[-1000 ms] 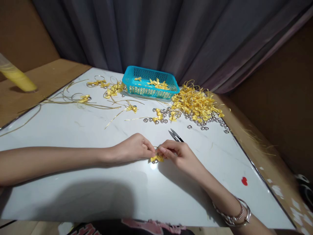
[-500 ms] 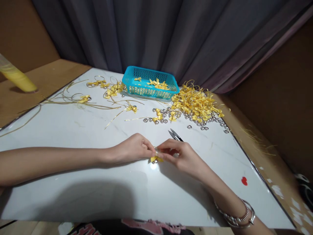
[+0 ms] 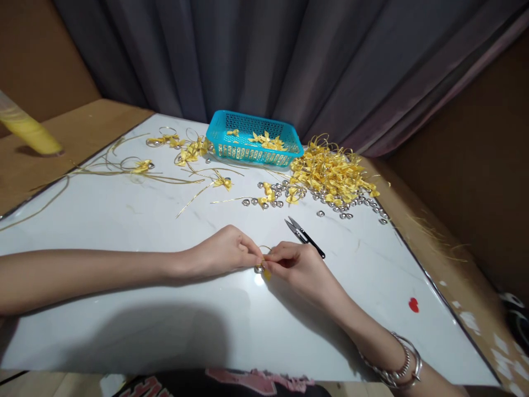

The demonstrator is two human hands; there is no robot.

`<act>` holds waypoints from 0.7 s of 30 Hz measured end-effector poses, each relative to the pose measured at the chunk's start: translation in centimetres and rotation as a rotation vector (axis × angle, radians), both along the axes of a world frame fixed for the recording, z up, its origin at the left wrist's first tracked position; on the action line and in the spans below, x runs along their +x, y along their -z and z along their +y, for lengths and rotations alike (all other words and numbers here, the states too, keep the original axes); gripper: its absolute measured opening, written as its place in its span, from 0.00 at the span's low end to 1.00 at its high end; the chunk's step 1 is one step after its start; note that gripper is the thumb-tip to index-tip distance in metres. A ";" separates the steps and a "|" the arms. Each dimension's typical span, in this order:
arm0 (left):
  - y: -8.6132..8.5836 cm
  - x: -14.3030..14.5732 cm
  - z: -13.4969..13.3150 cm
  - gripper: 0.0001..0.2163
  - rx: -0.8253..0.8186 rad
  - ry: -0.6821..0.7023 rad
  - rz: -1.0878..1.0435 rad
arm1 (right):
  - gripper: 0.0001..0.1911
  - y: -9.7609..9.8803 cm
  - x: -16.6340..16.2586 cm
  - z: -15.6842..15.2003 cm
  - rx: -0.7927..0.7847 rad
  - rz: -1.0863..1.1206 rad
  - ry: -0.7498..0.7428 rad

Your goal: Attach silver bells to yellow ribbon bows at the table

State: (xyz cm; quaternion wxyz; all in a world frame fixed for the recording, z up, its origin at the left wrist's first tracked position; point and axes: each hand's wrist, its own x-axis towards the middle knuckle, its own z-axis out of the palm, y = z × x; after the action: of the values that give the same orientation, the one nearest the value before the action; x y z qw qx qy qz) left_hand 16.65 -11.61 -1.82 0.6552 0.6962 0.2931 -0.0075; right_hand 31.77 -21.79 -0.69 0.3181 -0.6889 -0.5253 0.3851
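Note:
My left hand and my right hand meet at the middle of the white table, fingertips pinched together. Between them they hold a small yellow ribbon bow with a silver bell hanging under it. A thin loop of ribbon pokes up above the fingers. Small black thread snips lie on the table just behind my right hand.
A blue plastic basket with several yellow bows stands at the back. To its right lies a heap of yellow ribbon pieces, with silver bells scattered around it. Loose bows and ribbon strands spread on the left. A red spot marks the right side.
My right hand has drawn slightly toward me, so the snips now show in full. The bow has turned and is more hidden between the fingers.

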 end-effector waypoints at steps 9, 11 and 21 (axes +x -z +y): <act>-0.6 -0.1 0.0 0.12 0.012 0.020 0.034 | 0.09 -0.2 -0.1 0.1 -0.032 -0.006 0.045; -0.6 0.0 0.0 0.12 0.014 0.019 0.027 | 0.09 -0.1 0.0 0.1 -0.016 -0.010 0.036; -0.5 0.1 0.0 0.12 0.084 0.014 0.024 | 0.09 -0.2 0.7 0.2 0.002 -0.016 -0.072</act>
State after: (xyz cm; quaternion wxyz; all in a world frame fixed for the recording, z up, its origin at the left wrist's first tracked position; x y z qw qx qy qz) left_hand 16.75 -11.64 -1.35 0.6218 0.7249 0.2964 -0.0082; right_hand 32.49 -21.58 -0.48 0.3004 -0.6722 -0.5528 0.3902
